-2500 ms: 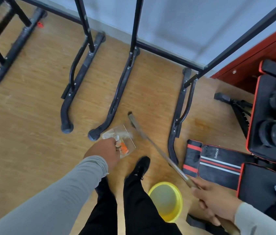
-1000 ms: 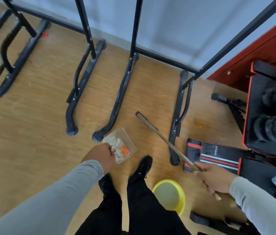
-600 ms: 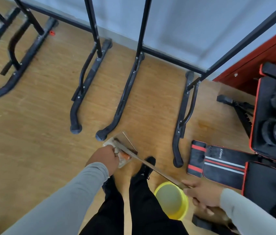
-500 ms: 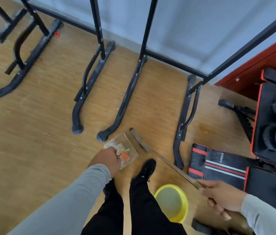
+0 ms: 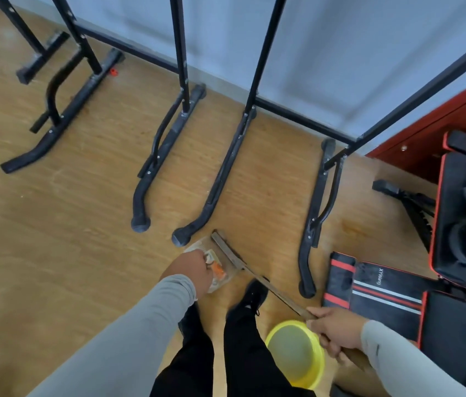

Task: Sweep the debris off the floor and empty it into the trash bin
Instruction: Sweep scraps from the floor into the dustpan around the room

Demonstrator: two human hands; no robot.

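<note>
**Brush head back at the dustpan's edge**

Half a second ago the brush [image 5: 227,253] head stood a little off the dustpan's [image 5: 217,270] right side; now it lies along that right edge, touching or just above it, and the right hand [image 5: 333,329] has come nearer and left, over the bin's [image 5: 294,353] far rim.

The left hand [image 5: 190,270] grips the clear dustpan at its near-left side, fingers curled round the handle, holding it low over the wooden floor [image 5: 54,239]. Inside the pan lie pale scraps and an orange bit [image 5: 219,270].

The right hand is clamped on the brush's long wooden handle, which runs from the near right up and left to the pan.

The yellow bin stands on the floor near the person's right shoe [image 5: 250,296], just right of the legs.

Beyond the pan, black frame feet [image 5: 214,190] rest on the floor before a grey wall. A black and red bench [image 5: 383,293] lies at the right.
</note>
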